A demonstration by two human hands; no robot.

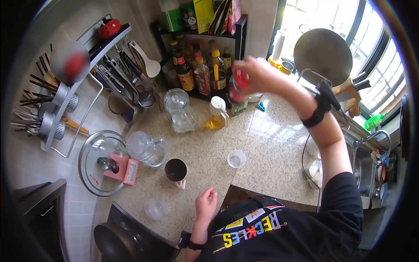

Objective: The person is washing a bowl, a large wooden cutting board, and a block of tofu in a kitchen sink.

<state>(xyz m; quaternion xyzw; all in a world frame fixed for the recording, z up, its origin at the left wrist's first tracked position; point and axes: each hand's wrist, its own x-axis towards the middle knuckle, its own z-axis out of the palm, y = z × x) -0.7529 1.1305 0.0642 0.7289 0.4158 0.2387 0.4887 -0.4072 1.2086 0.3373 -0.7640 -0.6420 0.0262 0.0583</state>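
My right hand [252, 75] is raised at the back of the counter by the bottles, its fingers closed round a red container [241, 81]; motion blurs it, and its label cannot be read. My left hand [206, 203] rests low near the counter's front edge, fingers curled in, with nothing visible in them. Left of it stands a mug [176, 169] with a dark inside. A small clear plastic cup [236, 159] sits mid-counter, and another clear cup [156, 209] is at the front left. An oil jug [217, 113] with yellow liquid stands below my right hand.
Two glass pitchers, one upright [179, 111] and one nearer [150, 148], stand on the left. A glass lid [102, 163] leans by the wall. Sauce bottles [185, 72] fill the corner rack. The sink [362, 168] is at the right, and a wok [115, 242] at the lower left.
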